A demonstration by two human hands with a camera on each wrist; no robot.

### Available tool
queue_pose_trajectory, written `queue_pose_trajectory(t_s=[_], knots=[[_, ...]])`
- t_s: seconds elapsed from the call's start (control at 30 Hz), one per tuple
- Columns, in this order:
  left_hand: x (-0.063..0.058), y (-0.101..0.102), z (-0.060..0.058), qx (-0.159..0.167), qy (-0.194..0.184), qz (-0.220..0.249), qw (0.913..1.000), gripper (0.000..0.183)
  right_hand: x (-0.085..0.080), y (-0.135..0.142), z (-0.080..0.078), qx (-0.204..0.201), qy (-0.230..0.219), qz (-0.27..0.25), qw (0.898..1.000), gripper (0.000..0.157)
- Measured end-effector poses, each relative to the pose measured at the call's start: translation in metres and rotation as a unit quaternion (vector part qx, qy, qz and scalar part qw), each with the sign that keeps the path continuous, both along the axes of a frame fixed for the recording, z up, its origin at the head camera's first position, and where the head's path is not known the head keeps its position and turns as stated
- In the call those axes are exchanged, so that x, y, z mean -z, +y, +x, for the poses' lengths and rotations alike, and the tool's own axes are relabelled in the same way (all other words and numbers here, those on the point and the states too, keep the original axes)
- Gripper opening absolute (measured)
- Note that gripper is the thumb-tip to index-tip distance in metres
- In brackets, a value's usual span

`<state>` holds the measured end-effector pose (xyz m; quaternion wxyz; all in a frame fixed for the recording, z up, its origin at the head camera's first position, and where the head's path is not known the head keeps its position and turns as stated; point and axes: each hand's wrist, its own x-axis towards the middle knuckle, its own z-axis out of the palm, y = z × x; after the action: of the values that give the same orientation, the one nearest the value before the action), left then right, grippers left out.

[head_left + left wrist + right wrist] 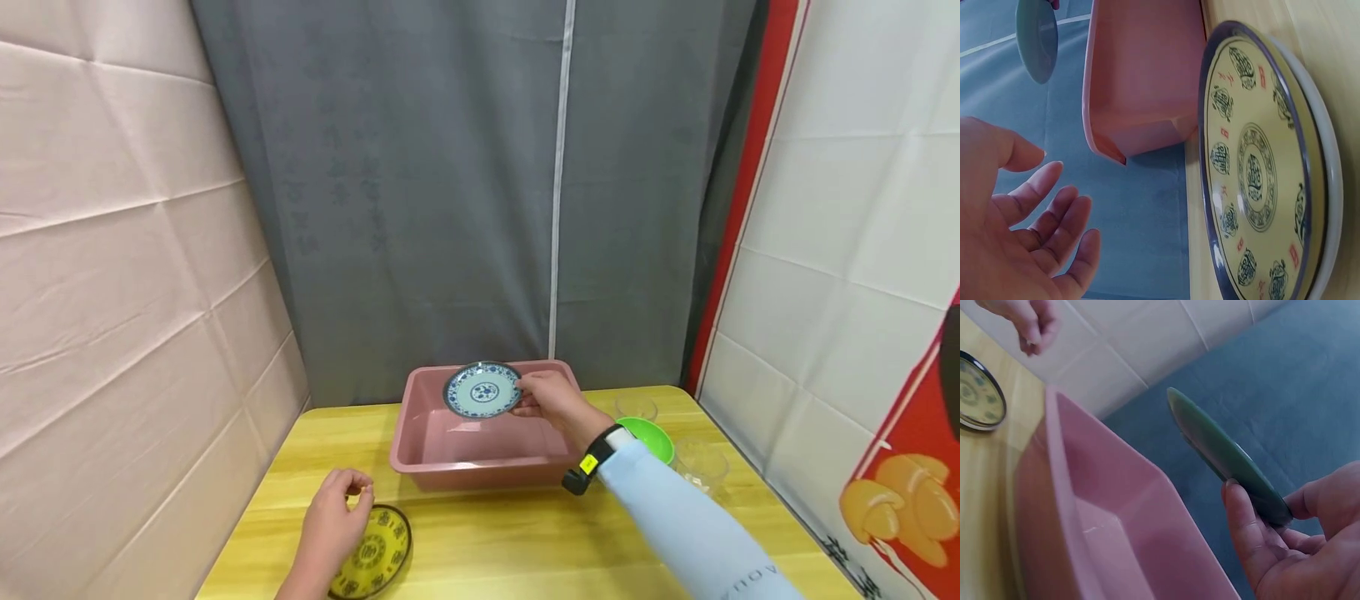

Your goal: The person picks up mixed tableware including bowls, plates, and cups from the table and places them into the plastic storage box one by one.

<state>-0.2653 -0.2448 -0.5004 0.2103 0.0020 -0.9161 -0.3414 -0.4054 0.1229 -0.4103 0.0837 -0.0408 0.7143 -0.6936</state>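
A blue-and-white patterned plate is tilted above the pink basin; my right hand pinches it by its right rim. The right wrist view shows the thumb on one face of the plate and fingers on the other. My left hand holds nothing, its fingers loosely bent, beside a yellow plate with a dark rim. From the left wrist view, this yellow plate lies on top of a white-edged dish, and the left hand is apart from both.
Right of the basin stand a green bowl and clear glass vessels, partly behind my right forearm. The wooden table is bordered by a grey curtain at the back and pale cloth walls on both sides.
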Motion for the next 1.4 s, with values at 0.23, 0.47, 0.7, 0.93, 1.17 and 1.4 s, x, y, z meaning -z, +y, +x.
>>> queue_pose_trajectory(t_s=[0.23,0.47,0.7,0.93,1.17,1.4], knots=[[0.006,-0.006,0.001,-0.006,-0.013,-0.008,0.9999,0.005,0.009,-0.015,-0.024,-0.011,-0.018,0.007,1.0,0.029],[0.011,-0.013,0.0,-0.004,-0.021,-0.012,0.9997,0.004,0.03,-0.033,-0.045,0.001,-0.029,0.026,0.999,0.027],[0.021,-0.019,0.004,-0.005,-0.032,-0.019,0.9993,0.006,0.051,-0.05,-0.045,0.017,-0.034,0.075,0.996,0.026],[0.02,-0.022,-0.001,-0.012,-0.026,-0.019,0.9994,0.006,0.056,-0.065,-0.042,0.017,-0.024,0.078,0.997,0.029],[0.021,-0.022,-0.001,-0.017,-0.04,-0.015,0.9989,0.004,0.062,-0.07,-0.043,0.025,-0.039,0.127,0.991,0.022],[0.019,-0.024,0.0,-0.018,-0.041,-0.017,0.9989,0.005,0.068,-0.075,-0.048,0.028,-0.035,0.166,0.985,0.019]])
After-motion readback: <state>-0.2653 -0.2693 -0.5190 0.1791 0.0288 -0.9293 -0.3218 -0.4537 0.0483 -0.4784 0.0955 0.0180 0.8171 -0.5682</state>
